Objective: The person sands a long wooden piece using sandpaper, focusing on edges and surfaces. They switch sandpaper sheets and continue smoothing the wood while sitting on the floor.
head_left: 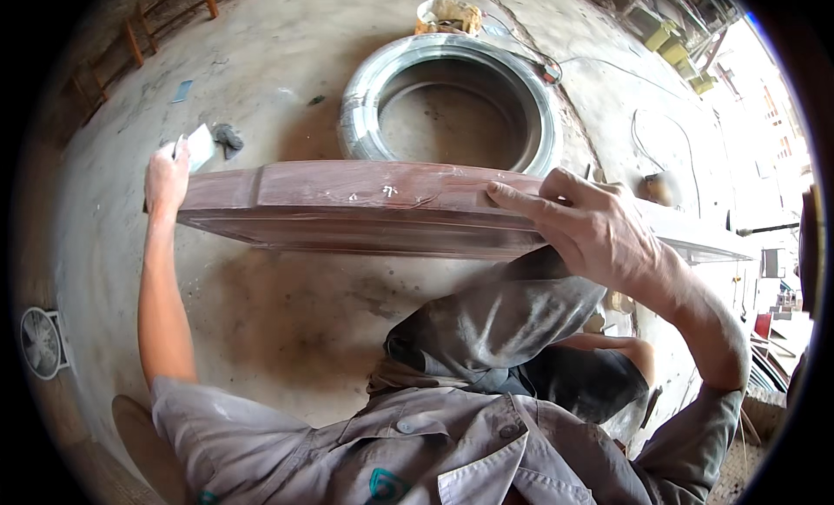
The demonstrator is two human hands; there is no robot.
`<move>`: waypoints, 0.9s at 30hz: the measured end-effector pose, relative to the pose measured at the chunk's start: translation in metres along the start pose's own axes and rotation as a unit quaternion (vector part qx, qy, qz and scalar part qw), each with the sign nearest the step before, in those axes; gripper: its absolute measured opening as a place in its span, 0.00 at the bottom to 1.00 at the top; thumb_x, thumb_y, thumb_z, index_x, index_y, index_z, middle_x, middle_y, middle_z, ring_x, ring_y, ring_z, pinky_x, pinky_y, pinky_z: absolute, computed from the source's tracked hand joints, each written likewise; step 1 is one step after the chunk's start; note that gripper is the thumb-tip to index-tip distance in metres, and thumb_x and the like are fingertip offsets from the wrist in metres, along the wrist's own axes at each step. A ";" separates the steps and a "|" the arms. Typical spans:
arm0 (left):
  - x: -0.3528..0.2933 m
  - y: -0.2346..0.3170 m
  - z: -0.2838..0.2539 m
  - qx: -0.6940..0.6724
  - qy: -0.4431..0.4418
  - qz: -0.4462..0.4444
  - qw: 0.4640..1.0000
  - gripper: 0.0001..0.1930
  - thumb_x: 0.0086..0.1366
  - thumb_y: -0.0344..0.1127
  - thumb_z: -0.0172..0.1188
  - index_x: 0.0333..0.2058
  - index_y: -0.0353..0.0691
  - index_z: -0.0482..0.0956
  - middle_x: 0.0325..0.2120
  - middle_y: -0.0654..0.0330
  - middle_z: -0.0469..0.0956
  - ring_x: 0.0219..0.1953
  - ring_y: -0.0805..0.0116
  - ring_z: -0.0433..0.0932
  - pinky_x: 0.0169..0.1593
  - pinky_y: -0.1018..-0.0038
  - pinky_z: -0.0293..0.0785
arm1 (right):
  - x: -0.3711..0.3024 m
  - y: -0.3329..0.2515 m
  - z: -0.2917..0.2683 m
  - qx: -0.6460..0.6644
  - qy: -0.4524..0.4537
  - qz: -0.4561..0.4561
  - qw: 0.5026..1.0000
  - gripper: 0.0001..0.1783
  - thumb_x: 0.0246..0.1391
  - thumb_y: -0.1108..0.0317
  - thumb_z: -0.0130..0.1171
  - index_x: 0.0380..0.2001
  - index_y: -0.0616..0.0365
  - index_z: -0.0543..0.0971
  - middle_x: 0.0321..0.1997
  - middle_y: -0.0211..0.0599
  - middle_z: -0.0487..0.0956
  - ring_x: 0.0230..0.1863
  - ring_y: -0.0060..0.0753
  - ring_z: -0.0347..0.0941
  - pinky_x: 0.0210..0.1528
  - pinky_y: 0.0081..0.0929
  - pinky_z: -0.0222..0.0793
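A long reddish-brown wooden panel (347, 188) with a moulded edge stands across in front of me, its narrow edge turned up. Pale scuffs and a small chalky mark show on that edge. At its left end my left hand (165, 179) is closed round the corner, next to a whitish sheet (201, 147); whether the hand touches this sheet I cannot tell. My right hand (599, 227) grips the panel right of the middle, index finger stretched along the edge and other fingers bent over it. The panel's underside and far face are mostly hidden.
Beyond the panel lies a tyre (360, 97) wrapped in clear film. Behind it sit a worn yellowish container (447, 17) and a cable (599, 60). A dark glove-like lump (228, 140) is on the concrete floor; a fan (41, 342) stands far left. My bent knee (556, 283) is under the panel.
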State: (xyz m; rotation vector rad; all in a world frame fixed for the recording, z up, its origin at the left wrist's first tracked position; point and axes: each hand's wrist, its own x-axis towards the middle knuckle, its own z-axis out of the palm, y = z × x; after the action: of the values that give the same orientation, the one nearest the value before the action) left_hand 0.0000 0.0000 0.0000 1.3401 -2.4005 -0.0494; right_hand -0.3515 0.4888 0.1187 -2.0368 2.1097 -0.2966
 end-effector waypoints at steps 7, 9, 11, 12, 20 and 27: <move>-0.003 0.008 -0.006 -0.038 -0.023 -0.001 0.999 0.29 0.75 0.55 0.52 0.30 0.32 0.87 0.28 0.42 0.84 0.33 0.45 0.84 0.41 0.56 0.74 | 0.018 0.016 0.008 0.029 0.032 -0.039 0.998 0.31 0.54 0.79 0.65 0.60 0.38 0.82 0.35 0.35 0.76 0.27 0.38 0.78 0.28 0.37 0.75; -0.006 0.009 -0.010 -0.042 -0.017 -0.014 0.999 0.29 0.75 0.55 0.52 0.30 0.32 0.87 0.27 0.42 0.84 0.32 0.46 0.84 0.41 0.57 0.74 | 0.021 0.011 0.005 0.001 0.014 -0.041 0.999 0.30 0.54 0.78 0.65 0.60 0.39 0.82 0.35 0.34 0.76 0.26 0.38 0.79 0.28 0.36 0.76; -0.009 0.012 -0.011 -0.044 -0.011 -0.010 0.999 0.29 0.75 0.54 0.52 0.30 0.32 0.87 0.27 0.42 0.84 0.32 0.46 0.84 0.41 0.58 0.74 | 0.023 0.014 0.010 0.001 0.023 -0.055 0.998 0.31 0.52 0.78 0.65 0.59 0.40 0.82 0.34 0.33 0.76 0.25 0.37 0.79 0.27 0.35 0.77; -0.008 0.014 -0.012 -0.039 -0.009 -0.006 0.999 0.29 0.74 0.54 0.52 0.30 0.32 0.87 0.27 0.42 0.84 0.32 0.47 0.84 0.41 0.58 0.73 | 0.024 0.015 0.011 0.000 0.028 -0.063 0.998 0.31 0.51 0.77 0.65 0.59 0.40 0.83 0.34 0.32 0.76 0.24 0.36 0.79 0.26 0.34 0.77; -0.012 0.020 -0.016 -0.039 -0.008 -0.016 0.999 0.28 0.74 0.54 0.52 0.30 0.33 0.87 0.26 0.43 0.83 0.31 0.48 0.83 0.40 0.59 0.73 | 0.035 0.009 0.017 -0.039 0.029 -0.088 0.995 0.29 0.51 0.72 0.63 0.58 0.42 0.82 0.35 0.34 0.74 0.23 0.35 0.80 0.23 0.33 0.79; -0.008 0.018 -0.012 -0.038 -0.009 -0.029 0.999 0.28 0.74 0.55 0.53 0.29 0.34 0.87 0.25 0.45 0.83 0.30 0.52 0.83 0.40 0.61 0.73 | 0.040 0.000 0.021 -0.053 0.046 -0.096 0.993 0.27 0.50 0.71 0.63 0.56 0.41 0.84 0.33 0.33 0.74 0.21 0.32 0.79 0.22 0.32 0.78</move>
State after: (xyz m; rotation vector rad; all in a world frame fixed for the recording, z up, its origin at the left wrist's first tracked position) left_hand -0.0068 0.0189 0.0124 1.3804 -2.3483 -0.1675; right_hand -0.3467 0.4489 0.0983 -2.3350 2.0240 -0.3201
